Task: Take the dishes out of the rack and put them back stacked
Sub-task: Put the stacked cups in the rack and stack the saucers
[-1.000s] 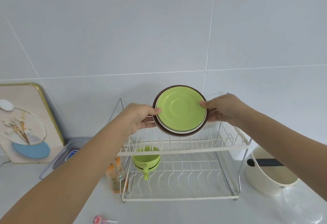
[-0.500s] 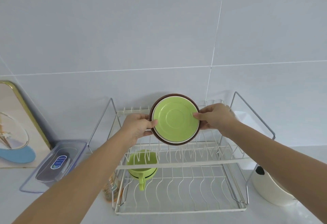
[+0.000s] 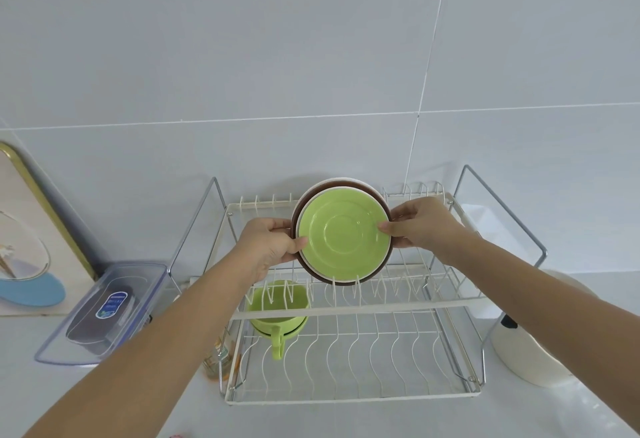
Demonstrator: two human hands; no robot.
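Note:
A stack of plates stands on edge at the upper tier of the white wire dish rack (image 3: 349,309): a green saucer (image 3: 343,233) faces me, with a white plate and a brown plate (image 3: 346,184) behind it. My left hand (image 3: 266,247) grips the stack's left rim, thumb on the green face. At the right rim my right hand (image 3: 419,226) holds it the same way. The stack's lower edge sits among the upper tier's prongs. A green cup (image 3: 278,313) with its handle toward me rests on the lower tier at the left.
A clear lidded box (image 3: 104,309) lies left of the rack, beside a gold-framed picture (image 3: 27,240) leaning on the tiled wall. A small glass jar (image 3: 216,361) stands at the rack's left front corner. A cream pot (image 3: 530,344) sits to the right.
Both hands have carried the plate stack down and away from me, from above the rack into the upper tier's prongs. The view has tilted down.

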